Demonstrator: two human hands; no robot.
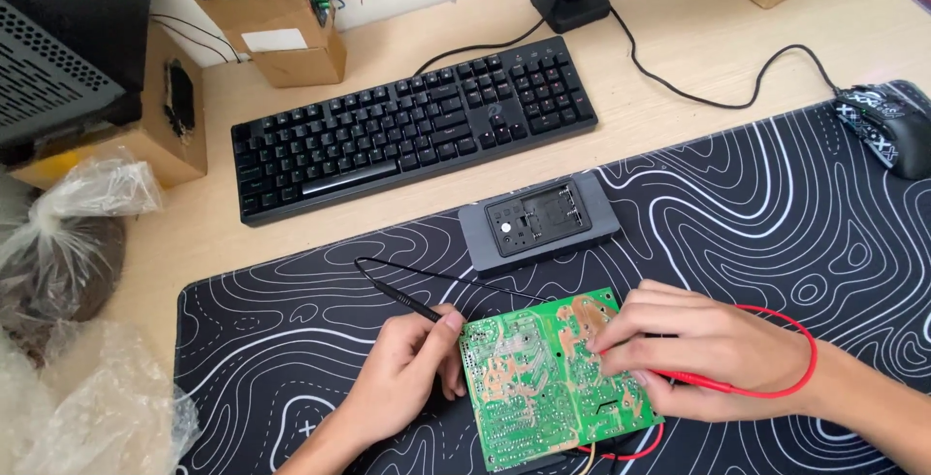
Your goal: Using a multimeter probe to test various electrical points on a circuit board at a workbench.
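We see the green circuit board (553,378) lying solder-side up on the patterned desk mat (737,223), left hand (402,378) fingers closed on the black probe (402,300) at the board's left edge, right hand (703,349) pinching the red probe (679,376) onto the board's right half. Probing looks mid-way to us, both tips on or near the board; behind sit the grey meter (538,223), then the black keyboard (417,126).

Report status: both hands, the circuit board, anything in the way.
Left hand holds black probe at the green circuit board edge. Right hand presses red probe onto the board. Grey meter lies beyond, apart. Nothing obstructing.
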